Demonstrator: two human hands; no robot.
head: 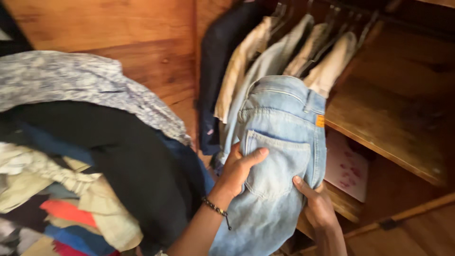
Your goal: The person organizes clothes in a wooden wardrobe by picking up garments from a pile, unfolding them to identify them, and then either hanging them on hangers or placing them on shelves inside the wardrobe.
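Observation:
A pair of light blue jeans point(279, 142) hangs among the garments in a wooden wardrobe, back pocket facing me. My left hand point(239, 170) grips the jeans at the left edge of the pocket, thumb laid across the denim. A beaded bracelet circles that wrist. My right hand point(316, 204) holds the jeans from the right side, lower down, fingers pressed against the fabric. A big pile of folded and bunched clothes point(90, 156) rests over my left forearm, with a black garment and a grey patterned one on top.
Beige, cream and dark garments point(265, 52) hang on hangers from a rail at the top. A wooden shelf point(393, 123) juts out on the right, with a pale pink-printed board point(346, 166) below it. A wooden wardrobe door point(118, 28) stands behind the pile.

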